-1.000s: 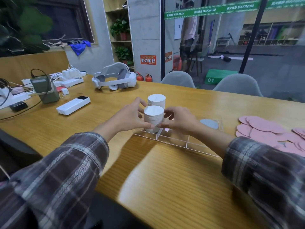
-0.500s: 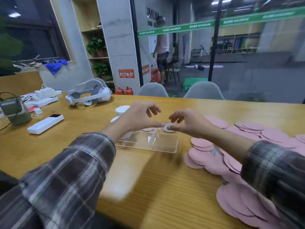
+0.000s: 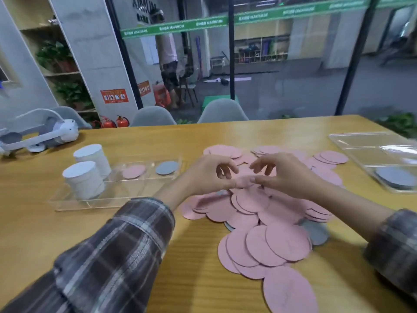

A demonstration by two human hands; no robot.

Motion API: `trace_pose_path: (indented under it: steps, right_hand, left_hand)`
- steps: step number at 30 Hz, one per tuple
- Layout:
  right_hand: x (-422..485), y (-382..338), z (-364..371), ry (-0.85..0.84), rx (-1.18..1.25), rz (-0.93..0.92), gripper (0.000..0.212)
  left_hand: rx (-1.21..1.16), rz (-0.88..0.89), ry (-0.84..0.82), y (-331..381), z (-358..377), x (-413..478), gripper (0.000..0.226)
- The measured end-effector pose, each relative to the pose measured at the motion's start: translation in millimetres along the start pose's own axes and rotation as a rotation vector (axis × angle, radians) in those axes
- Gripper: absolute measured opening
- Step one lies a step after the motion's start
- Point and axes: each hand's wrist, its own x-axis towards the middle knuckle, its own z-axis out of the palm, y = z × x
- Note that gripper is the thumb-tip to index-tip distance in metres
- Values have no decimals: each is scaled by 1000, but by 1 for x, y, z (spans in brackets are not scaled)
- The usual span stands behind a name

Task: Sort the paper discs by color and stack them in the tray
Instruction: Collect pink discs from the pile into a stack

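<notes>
1. Far left on the wooden table lies a white headset.
2. Right of it sits a clear tray with dividers. Its left end holds two tall white stacks, one nearer and one farther, their edges neat and their tops flat.
3. Further right in the same tray, a single pink disc and a single grey disc lie flat in separate compartments.
4. The left hand hovers over the far part of the pile, fingers curled, thumb pointing right.
5. The right hand faces it, fingers curled, thumb tip almost meeting the left thumb. The spot between them is blurred, so I cannot tell if either hand pinches a disc.
6. The pile spreads from near to far: thin, round, matte pink discs overlapping loosely, with a few grey discs peeking out at its right edge.
7. Far right, a second clear tray holds grey discs in its near compartment.
</notes>
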Motion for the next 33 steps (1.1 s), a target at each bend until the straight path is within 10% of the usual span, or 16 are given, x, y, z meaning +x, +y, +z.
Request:
trace_pose_path:
  steps: [17,33]
  right_hand:
    - [-59,23,-7,103,-10,-76,23]
    - [-69,12,-19,6,169,19,11]
  left_hand:
    - [-68,340,-63,41,58,-36,47]
    - [-180,239,-87,47,56,-38,64]
